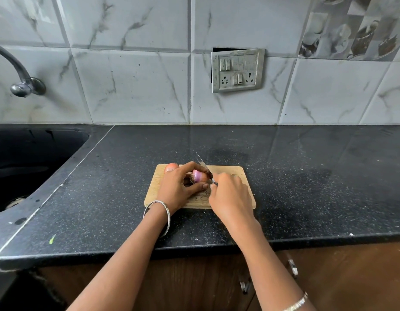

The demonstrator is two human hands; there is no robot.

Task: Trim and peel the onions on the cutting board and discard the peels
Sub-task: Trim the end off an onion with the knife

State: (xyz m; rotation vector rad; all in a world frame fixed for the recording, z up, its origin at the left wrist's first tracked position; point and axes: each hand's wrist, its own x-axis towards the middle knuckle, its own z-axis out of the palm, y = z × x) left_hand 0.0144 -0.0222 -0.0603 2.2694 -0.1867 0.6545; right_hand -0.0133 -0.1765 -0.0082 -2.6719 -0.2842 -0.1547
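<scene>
A wooden cutting board [235, 173] lies on the black counter. My left hand [178, 187] grips a purple onion [200, 175] on its side over the board, root end facing me. My right hand [230, 196] is closed around a knife [203, 164]; its blade points away and rests against the onion's right end. A second onion [171, 167], orange-brown and unpeeled, sits at the board's far left corner, partly hidden behind my left hand.
A dark sink [26, 167] is sunk into the counter at the left, with a metal tap [19, 79] on the tiled wall above it. A switch and socket plate [237, 70] hangs on the wall. Bare black counter [318, 176] spreads to the right.
</scene>
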